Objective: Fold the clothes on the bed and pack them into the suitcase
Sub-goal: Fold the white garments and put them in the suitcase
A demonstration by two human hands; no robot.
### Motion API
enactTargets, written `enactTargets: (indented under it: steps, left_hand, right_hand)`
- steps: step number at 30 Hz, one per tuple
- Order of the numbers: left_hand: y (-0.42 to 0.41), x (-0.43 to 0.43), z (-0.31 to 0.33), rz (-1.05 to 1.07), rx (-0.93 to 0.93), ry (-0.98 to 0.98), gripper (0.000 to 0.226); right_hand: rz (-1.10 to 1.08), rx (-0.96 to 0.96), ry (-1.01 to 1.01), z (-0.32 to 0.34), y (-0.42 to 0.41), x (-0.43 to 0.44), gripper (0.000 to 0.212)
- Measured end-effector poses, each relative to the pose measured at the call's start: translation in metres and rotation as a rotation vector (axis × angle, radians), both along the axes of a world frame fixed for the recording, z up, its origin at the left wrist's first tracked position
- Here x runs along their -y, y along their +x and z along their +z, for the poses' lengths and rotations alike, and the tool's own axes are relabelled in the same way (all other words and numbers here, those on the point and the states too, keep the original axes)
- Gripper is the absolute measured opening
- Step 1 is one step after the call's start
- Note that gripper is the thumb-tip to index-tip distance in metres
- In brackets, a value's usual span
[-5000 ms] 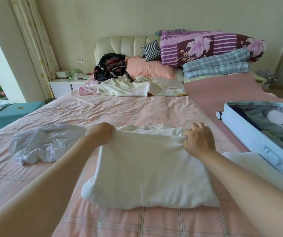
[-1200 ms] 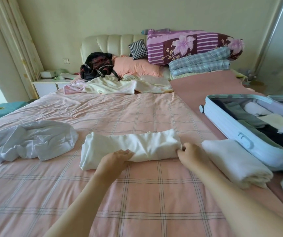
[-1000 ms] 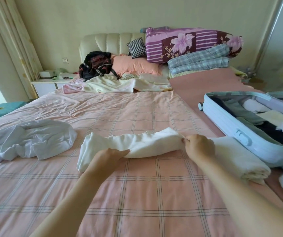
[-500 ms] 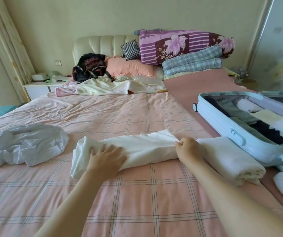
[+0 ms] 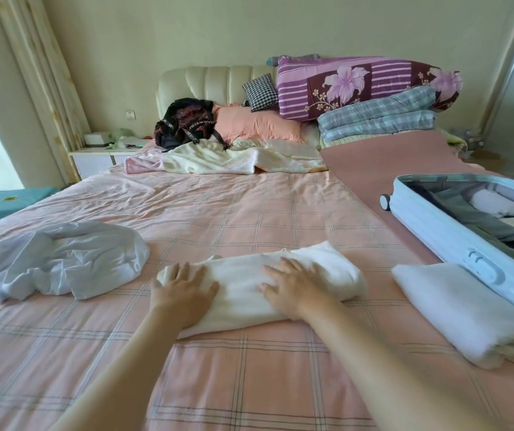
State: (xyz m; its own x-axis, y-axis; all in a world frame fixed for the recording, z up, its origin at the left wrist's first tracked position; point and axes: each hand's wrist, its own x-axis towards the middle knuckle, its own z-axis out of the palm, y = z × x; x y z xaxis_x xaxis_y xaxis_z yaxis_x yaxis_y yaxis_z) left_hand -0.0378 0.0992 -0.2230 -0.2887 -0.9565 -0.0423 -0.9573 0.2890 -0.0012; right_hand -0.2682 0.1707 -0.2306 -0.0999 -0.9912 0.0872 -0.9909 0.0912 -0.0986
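While the left hand [image 5: 184, 290] and the right hand [image 5: 293, 290] are lying flat with fingers straight and spread on the folded cream-white cotton garment [image 5: 241, 283], neither is gripping it. Both are pressing it onto the pink checked bedsheet [image 5: 249, 209]. Its long axis is running side to side across the person, the right end slightly farther away. The open pale-blue hard-shell suitcase [image 5: 436, 227] is sitting off to the right, so the right hand is nearer, and a second folded white cloth [image 5: 467, 312] is lying between, against the suitcase wall. Any carry is likely heading rightward over that cloth. A crumpled white garment [image 5: 62, 259] is waiting at the left.
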Motion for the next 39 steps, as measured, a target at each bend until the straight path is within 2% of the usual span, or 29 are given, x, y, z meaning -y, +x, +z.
enactTargets:
  steps: [3,6,8,11,15,18,21,23,25,26,28,29,31,32,35,37,39]
  left_hand:
    - [0.012,-0.001,-0.002,0.025,-0.072,0.035,0.066]
    - [0.016,-0.002,-0.004,0.002,-0.085,-0.044,0.063]
    - [0.021,-0.007,-0.003,-0.052,-0.052,-0.166,0.062]
    - [0.034,-0.025,0.005,-0.206,-0.112,-0.25,0.085]
    - [0.063,-0.048,0.004,-0.264,-0.107,-0.176,0.095]
    - [0.079,-0.055,0.004,-0.296,-0.082,-0.149,0.093]
    - [0.08,-0.059,0.007,-0.219,-0.045,-0.25,0.085]
    - [0.074,-0.058,0.011,-0.08,-0.054,-0.301,0.077]
    - [0.065,-0.058,0.018,0.079,-0.13,-0.29,0.07]
    - [0.06,-0.057,0.021,0.144,-0.173,-0.28,0.071]
    - [0.048,-0.059,0.027,0.196,-0.262,-0.207,0.069]
    - [0.041,-0.059,0.029,0.185,-0.353,-0.167,0.065]
    - [0.028,-0.058,0.03,0.152,-0.575,-0.052,0.054]
    - [0.022,-0.058,0.032,0.15,-0.693,0.014,0.054]
    - [0.005,-0.055,0.04,0.201,-1.027,0.11,0.078]
    - [-0.007,-0.055,0.044,0.158,-1.102,0.119,0.076]
    - [-0.021,-0.06,0.046,0.056,-1.114,0.11,0.073]
  right_hand:
    - [-0.082,-0.021,0.154,-0.004,-0.001,0.003,0.069]
    - [-0.118,-0.125,0.153,0.004,0.019,0.006,0.063]
    - [-0.019,-0.125,0.05,0.012,0.042,0.007,0.055]
    - [0.238,0.011,0.049,0.012,0.082,0.001,0.055]
    - [0.251,-0.093,0.139,-0.008,0.109,-0.007,0.059]
    - [0.236,-0.068,0.157,-0.005,0.11,-0.007,0.059]
    - [0.235,-0.01,0.127,0.001,0.109,-0.01,0.058]
    - [0.171,-0.065,-0.049,-0.001,0.108,-0.014,0.059]
    - [0.082,-0.166,-0.124,-0.002,0.107,-0.018,0.069]
    - [0.067,-0.173,-0.085,-0.004,0.105,-0.019,0.072]
    - [0.073,-0.126,0.019,-0.008,0.098,-0.02,0.059]
    - [0.095,-0.088,0.055,-0.005,0.094,-0.022,0.052]
    - [0.132,-0.012,0.065,0.001,0.087,-0.024,0.054]
    - [0.129,0.053,0.048,0.003,0.083,-0.025,0.061]
    - [0.051,0.284,-0.066,0.011,0.074,-0.027,0.093]
    - [0.079,0.327,-0.106,0.019,0.069,-0.03,0.099]
    - [0.107,0.51,-0.137,0.025,0.066,-0.031,0.091]
